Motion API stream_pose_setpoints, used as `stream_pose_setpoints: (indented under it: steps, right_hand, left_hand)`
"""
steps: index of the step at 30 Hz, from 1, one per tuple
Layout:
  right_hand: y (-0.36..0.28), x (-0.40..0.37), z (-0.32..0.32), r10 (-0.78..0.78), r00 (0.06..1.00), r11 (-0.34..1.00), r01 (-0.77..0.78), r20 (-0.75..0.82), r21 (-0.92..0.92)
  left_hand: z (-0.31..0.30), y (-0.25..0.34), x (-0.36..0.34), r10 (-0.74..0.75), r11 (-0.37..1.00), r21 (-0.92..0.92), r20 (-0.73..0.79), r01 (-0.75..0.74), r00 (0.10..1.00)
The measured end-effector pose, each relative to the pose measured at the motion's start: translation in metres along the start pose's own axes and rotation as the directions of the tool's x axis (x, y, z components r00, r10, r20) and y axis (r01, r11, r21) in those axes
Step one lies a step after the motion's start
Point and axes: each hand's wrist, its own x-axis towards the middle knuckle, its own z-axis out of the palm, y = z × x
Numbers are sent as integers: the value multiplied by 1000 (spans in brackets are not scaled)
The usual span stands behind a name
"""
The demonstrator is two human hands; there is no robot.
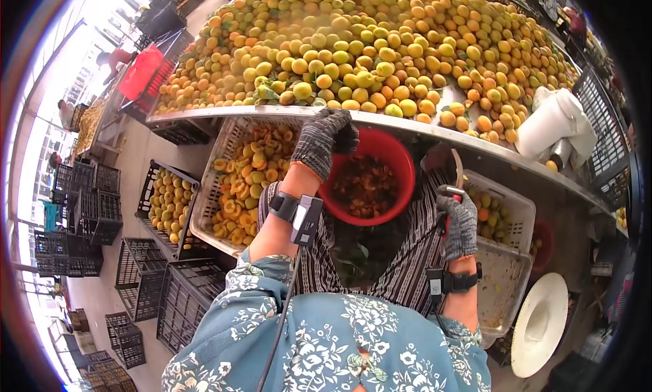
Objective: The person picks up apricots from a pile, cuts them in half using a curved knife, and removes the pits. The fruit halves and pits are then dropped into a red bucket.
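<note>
My left hand [324, 139], in a grey knit glove, is at the table's front edge, over the left rim of a red bucket [405, 185]. Its fingers are curled, and whatever they hold is hidden. Dark brown pieces [367, 181] that look like fruit pits lie in the bucket. My right hand [460, 219], gloved as well, grips a knife [458, 169] with a red handle, its curved blade pointing up, above my right leg. Apricots [380, 52] are heaped across the table in front of both hands.
Left of my legs, a white crate [204, 195] holds split apricots; a black crate [146, 188] of whole ones stands beside it. On the right are a white basket [523, 208] with fruit, a straw hat [540, 324] and a white bag [553, 123]. Black crates [98, 208] stand at far left.
</note>
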Motion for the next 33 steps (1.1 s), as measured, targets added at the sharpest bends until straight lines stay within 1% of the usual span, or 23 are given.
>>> stream_pose_setpoints:
  steps: [1, 2, 3, 4, 6, 8, 9, 10, 12, 13, 14, 15, 16, 18, 19, 20, 22, 24, 26, 28, 30, 32, 33]
  right_hand:
    - [-6, -3, -2, 22, 999, 996, -19, 26, -89]
    - [-7, 2, -2, 20, 999, 995, -17, 25, -96]
    - [-12, 3, 0, 8, 998, 1000, -7, 63, -24]
    - [-19, 4, 3, -3, 995, 999, -2, 99, 47]
    - [-45, 8, 10, 6, 997, 1000, -6, 73, 2]
    - [-66, 24, 21, -27, 997, 992, 36, 75, -123]
    - [-64, 49, 17, -54, 989, 977, 81, 138, -195]
    - [-73, 61, 29, -84, 992, 956, 108, 98, -273]
    - [-92, 77, 49, -108, 980, 903, 166, 164, -397]
    - [-91, 99, 52, -99, 982, 898, 159, 163, -410]
    - [-84, 128, 53, -226, 953, 715, 304, 203, -629]
    - [-81, 151, 58, -335, 900, 461, 414, 278, -785]
    - [-86, 154, 67, -338, 899, 452, 413, 277, -791]
    - [-84, 177, 83, -313, 848, 228, 504, 428, -833]
    - [-80, 189, 93, -285, 861, 60, 455, 422, -888]
    - [-78, 197, 98, -282, 860, 54, 457, 426, -888]
    - [-77, 201, 113, -215, 870, -20, 450, 444, -893]
    - [-77, 194, 124, -208, 876, -51, 435, 436, -899]
    - [-76, 190, 132, -203, 886, -97, 406, 417, -909]
    - [-77, 194, 130, -224, 885, -96, 396, 408, -913]
    - [-83, 196, 120, -258, 851, 56, 485, 457, -873]
    - [-81, 208, 99, -387, 813, 404, 573, 435, -713]
    - [-88, 197, 97, -320, 883, 659, 467, 343, -589]
  left_hand:
    - [2, 2, 4, -23, 1000, -20, 4, 23, 1000]
    - [4, 4, 9, -49, 998, -41, 10, 50, 999]
    - [4, 6, 15, -37, 998, -48, 60, 40, 998]
    - [6, 7, 20, -37, 997, -61, 63, 41, 997]
    - [8, 7, 30, -51, 997, -59, 43, 54, 998]
    - [11, 0, 39, -50, 994, -96, 14, 51, 999]
    - [11, -5, 42, -57, 995, -77, -20, 56, 998]
    - [10, -10, 46, -62, 997, -56, -52, 59, 997]
    - [6, -20, 53, -98, 994, -51, -51, 95, 994]
    - [4, -25, 54, -125, 992, -38, -53, 123, 991]
    - [4, -28, 53, -130, 991, -49, -58, 128, 990]
    - [7, -26, 52, -106, 994, 3, -40, 106, 994]
    - [9, -19, 43, -83, 995, 51, -12, 83, 996]
    - [9, -21, 46, -96, 993, 67, -28, 98, 995]
    - [7, -22, 47, -92, 993, 77, -24, 94, 995]
    - [6, -22, 48, -87, 992, 87, -22, 88, 996]
    - [3, -19, 47, -73, 994, 79, -18, 74, 997]
    - [3, -12, 42, -63, 996, 70, -7, 63, 998]
    - [3, -9, 42, -58, 992, 116, 15, 56, 998]
    - [1, -9, 44, -80, 992, 97, -3, 80, 997]
    - [-1, -8, 46, -99, 992, 77, -20, 100, 995]
    - [-2, -8, 46, -123, 987, 101, -30, 126, 992]
    - [-2, -7, 45, -120, 988, 96, -30, 123, 992]
